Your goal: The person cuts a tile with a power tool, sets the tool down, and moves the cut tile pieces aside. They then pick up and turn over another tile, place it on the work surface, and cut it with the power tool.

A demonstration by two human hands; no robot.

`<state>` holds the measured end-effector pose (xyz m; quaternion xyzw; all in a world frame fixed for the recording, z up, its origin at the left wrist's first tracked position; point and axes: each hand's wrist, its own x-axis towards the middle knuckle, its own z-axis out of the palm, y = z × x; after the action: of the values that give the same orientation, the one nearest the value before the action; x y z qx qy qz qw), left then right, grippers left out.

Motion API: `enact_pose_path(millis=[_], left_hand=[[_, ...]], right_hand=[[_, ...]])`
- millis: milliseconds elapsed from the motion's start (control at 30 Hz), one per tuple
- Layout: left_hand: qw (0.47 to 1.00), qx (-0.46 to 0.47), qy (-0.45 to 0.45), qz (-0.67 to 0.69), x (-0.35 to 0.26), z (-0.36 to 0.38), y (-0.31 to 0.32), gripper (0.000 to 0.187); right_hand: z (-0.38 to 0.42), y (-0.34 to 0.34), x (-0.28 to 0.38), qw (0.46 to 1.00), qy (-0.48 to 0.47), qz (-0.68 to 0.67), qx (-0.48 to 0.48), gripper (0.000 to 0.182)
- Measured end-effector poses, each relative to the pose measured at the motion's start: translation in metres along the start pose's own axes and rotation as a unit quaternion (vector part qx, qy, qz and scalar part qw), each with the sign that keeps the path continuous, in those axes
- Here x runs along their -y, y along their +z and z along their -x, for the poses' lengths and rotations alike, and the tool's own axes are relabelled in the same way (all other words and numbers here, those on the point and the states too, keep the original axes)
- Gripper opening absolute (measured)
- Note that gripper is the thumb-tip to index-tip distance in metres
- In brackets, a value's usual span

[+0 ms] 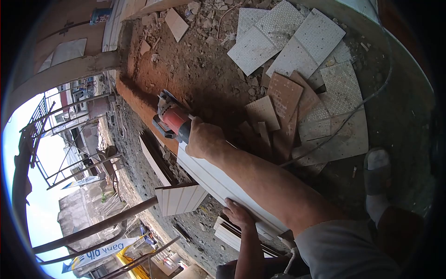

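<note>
My right hand (204, 138) is closed around the rear handle of a red and black handheld power cutter (174, 117). The cutter sits at the far end of a long white panel (223, 179) with lengthwise lines. Reddish dust covers the ground beside the cutter, and its blade is hidden from me. Lower in the view, my left hand (238, 214) grips the near edge of the same panel, with the fingers partly on its face. A short piece of similar striped panel (181, 199) lies close by, and a stack of striped panels (232, 235) is beneath my left hand.
Broken and whole tiles (304, 39) lie in a heap with brown pieces (285, 93). A power cord (346, 122) runs across them. Rubble (211, 18) covers the ground. My foot (377, 167) is at the right. Metal poles (100, 223) and a banner (104, 251) stand beyond.
</note>
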<state>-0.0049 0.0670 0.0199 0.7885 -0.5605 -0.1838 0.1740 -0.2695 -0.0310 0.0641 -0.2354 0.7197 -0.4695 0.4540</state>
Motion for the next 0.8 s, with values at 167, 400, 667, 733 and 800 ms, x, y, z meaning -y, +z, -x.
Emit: enact_pose_path(millis=[167,400,667,733,800], left_hand=[[1.000,0.013,-0.012,0.004,-0.0016,-0.0007,0.0001,0.068],[0.999,0.021,-0.008,0.042,-0.0028,0.0021,0.0017,0.069],[1.000,0.017,-0.009,-0.020,-0.0041,0.0019,0.0004,0.070],[1.000,0.017,-0.010,-0.018,-0.0046,0.0023,0.0004,0.070],[1.000,0.017,-0.010,-0.016,-0.0041,0.0022,0.0007,0.071]], right_hand=[[0.0010,-0.0006,-0.0006,1.000,0.006,-0.002,0.010,0.068],[0.0032,-0.0012,-0.0008,1.000,0.009,-0.007,0.006,0.069],[0.0057,-0.0021,-0.0018,1.000,0.004,-0.015,0.004,0.066],[0.0069,-0.0031,-0.0019,1.000,0.002,-0.017,0.001,0.064],[0.0068,-0.0027,-0.0026,1.000,0.001,-0.016,0.002,0.064]])
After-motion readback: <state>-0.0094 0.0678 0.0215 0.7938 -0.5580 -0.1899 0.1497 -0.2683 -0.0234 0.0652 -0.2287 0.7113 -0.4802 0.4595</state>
